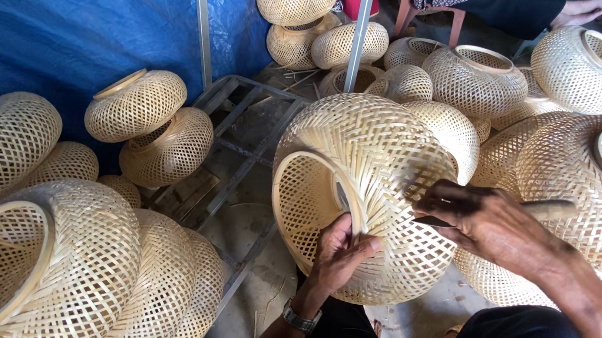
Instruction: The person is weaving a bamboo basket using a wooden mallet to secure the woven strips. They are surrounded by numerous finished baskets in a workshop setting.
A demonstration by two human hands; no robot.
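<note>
A pale woven bamboo basket-shade (361, 160) lies on its side in front of me, its round opening facing left. My left hand (340, 254) grips the lower rim of that opening, fingers curled over loose bamboo strips. My right hand (482, 219) rests on the basket's right flank and holds a knife with a wooden handle (549, 209); its dark blade points left against the weave. A watch sits on my left wrist.
Several similar woven baskets are piled all around: at the lower left (66, 271), left (149, 123), back (474, 79) and right (597, 193). A blue tarpaulin (71, 11) hangs at the left. A metal frame (243, 148) lies on the floor. Another person sits at the far back (512, 5).
</note>
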